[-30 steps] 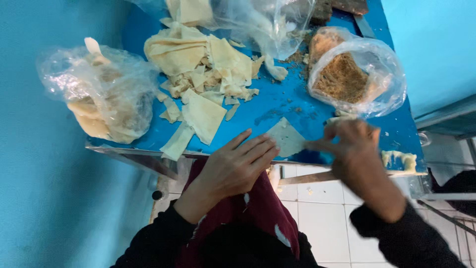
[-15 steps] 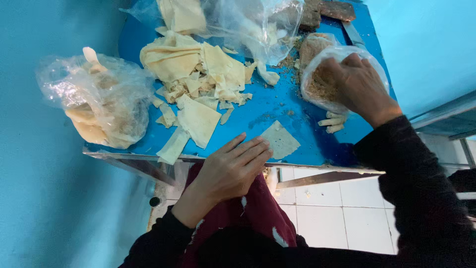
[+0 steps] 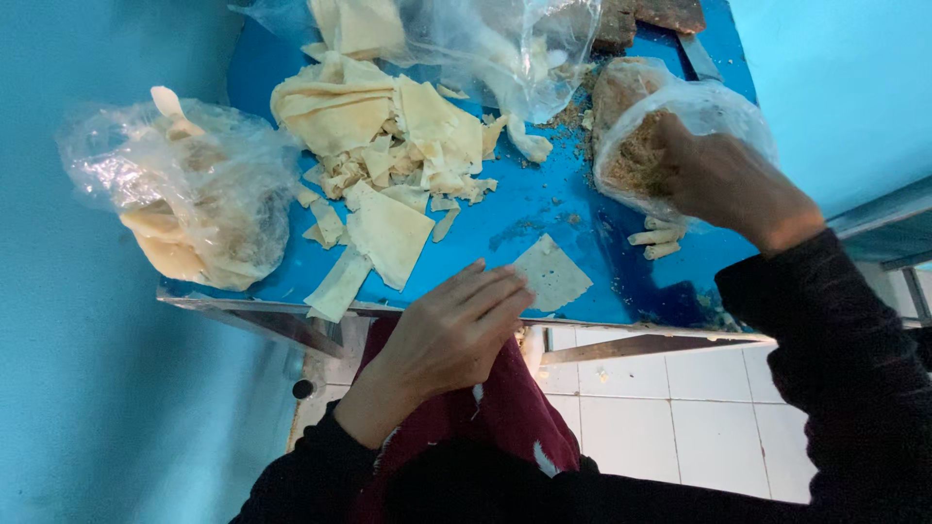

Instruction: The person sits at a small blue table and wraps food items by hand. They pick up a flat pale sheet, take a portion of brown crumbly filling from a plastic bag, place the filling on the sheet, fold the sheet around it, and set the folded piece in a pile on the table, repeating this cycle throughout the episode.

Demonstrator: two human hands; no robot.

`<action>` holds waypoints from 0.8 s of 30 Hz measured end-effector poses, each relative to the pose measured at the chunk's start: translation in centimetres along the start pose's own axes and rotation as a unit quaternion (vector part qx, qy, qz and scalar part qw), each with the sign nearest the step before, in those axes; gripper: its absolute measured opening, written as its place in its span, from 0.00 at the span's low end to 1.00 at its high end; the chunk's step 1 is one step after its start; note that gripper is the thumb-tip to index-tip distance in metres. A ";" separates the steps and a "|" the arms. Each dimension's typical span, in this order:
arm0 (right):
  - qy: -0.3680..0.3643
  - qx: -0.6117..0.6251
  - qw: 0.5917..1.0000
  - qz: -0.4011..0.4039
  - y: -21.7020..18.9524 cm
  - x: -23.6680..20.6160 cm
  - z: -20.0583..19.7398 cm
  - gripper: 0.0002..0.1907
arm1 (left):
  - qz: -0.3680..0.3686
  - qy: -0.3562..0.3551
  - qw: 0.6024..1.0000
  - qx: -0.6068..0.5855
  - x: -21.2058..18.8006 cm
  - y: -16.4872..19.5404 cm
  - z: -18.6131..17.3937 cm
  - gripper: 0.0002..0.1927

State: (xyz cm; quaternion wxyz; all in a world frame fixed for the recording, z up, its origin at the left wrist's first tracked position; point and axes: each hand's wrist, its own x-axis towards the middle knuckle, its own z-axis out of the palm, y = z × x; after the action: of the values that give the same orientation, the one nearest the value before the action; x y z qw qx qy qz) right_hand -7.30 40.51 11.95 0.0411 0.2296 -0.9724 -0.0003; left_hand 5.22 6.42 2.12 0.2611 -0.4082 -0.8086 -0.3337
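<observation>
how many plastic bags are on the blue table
3. One bag of pale sheets sits at the left edge, one clear bag lies at the top middle, and one bag of crumbly filling is at the right, with the right hand in it.

A clear plastic bag of brown crumbly filling (image 3: 670, 131) lies open at the right of the blue table top, slumped on its side, its mouth gathered round the fingers reaching into it. A pale, thin, four-cornered dough wrapper (image 3: 551, 274) lies flat near the front edge of the blue table top, one corner just beside the fingertips resting there.
</observation>
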 end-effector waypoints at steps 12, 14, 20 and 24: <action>0.079 0.197 0.977 0.030 -3.6 -4.1 -2.8 0.20 | -0.159 0.054 0.984 -0.060 0.8 3.4 -0.5 0.14; 0.031 0.341 0.939 0.041 -6.0 -5.2 -3.0 0.19 | -0.162 0.041 0.985 -0.052 1.0 3.7 -0.2 0.14; -0.001 0.343 0.939 -0.013 -13.4 -7.2 -0.2 0.21 | -0.169 0.034 0.984 -0.044 1.0 4.7 0.4 0.10; 0.074 0.266 0.956 -0.096 -15.2 -8.5 1.1 0.21 | -0.171 0.055 0.982 -0.052 1.2 5.1 0.5 0.10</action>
State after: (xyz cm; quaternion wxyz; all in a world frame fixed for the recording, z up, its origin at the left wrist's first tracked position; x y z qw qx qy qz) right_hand 7.01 30.73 9.85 0.0500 0.3239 -0.9050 0.2713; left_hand 8.75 9.60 4.30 0.2230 -0.2583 -0.8325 -0.4365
